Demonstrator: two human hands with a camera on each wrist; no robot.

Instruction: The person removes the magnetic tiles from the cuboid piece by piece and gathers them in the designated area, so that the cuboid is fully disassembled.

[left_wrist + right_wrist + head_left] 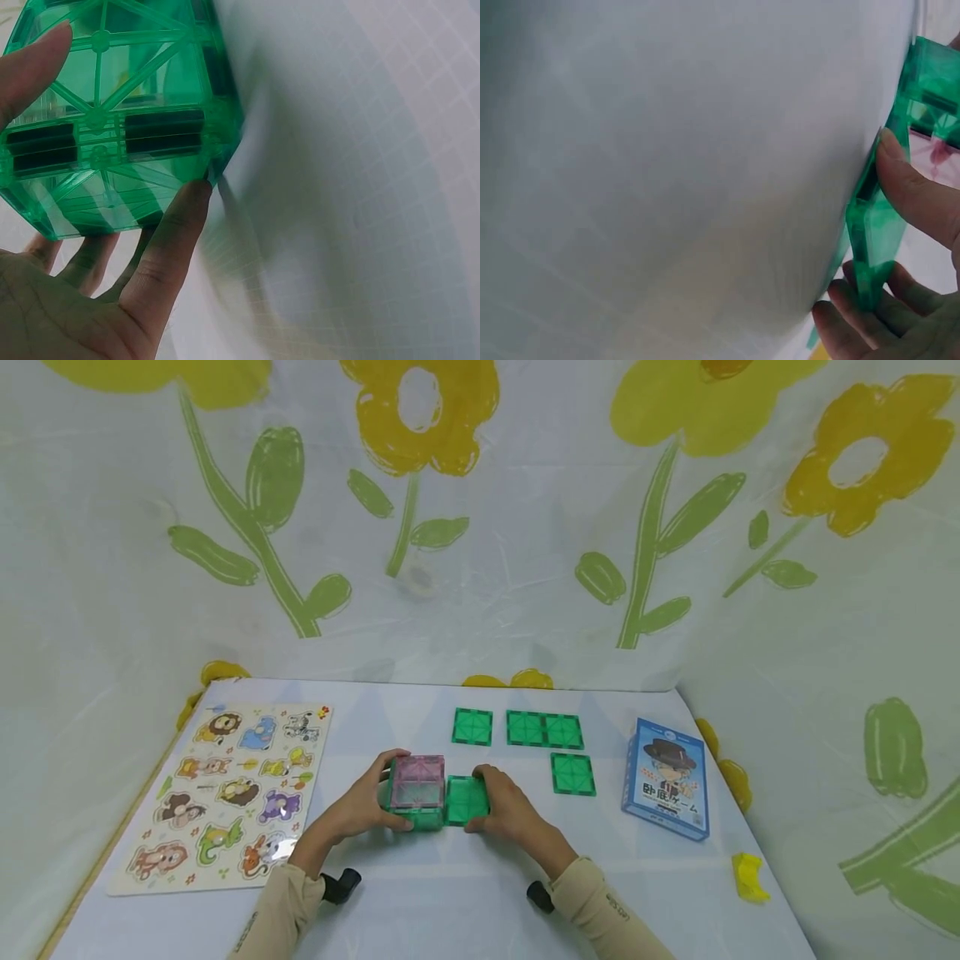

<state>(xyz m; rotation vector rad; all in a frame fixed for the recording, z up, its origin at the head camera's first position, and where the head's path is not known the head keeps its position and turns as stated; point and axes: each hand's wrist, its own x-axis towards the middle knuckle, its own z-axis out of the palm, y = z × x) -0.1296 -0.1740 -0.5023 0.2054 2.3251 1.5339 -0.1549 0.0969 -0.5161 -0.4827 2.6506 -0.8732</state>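
Note:
A box built of magnetic tiles, with green sides and a pink top [417, 769], stands near the middle of the table. My left hand [362, 800] holds it from the left, thumb at the near side and fingers round the far side. In the left wrist view, the green wall [142, 79] lies between thumb and fingers. Right beside the box is a green square magnetic tile [467, 800]. My right hand [513, 806] grips that tile by its right part, and the right wrist view shows thumb and fingers on opposite edges of the green tile [881, 229].
Behind the hands lie more green tiles: a single one [472, 727], a joined pair [544, 729] and another [573, 773]. An animal puzzle board [255, 793] covers the left side. On the right are a blue game box [667, 777] and a yellow piece [748, 877].

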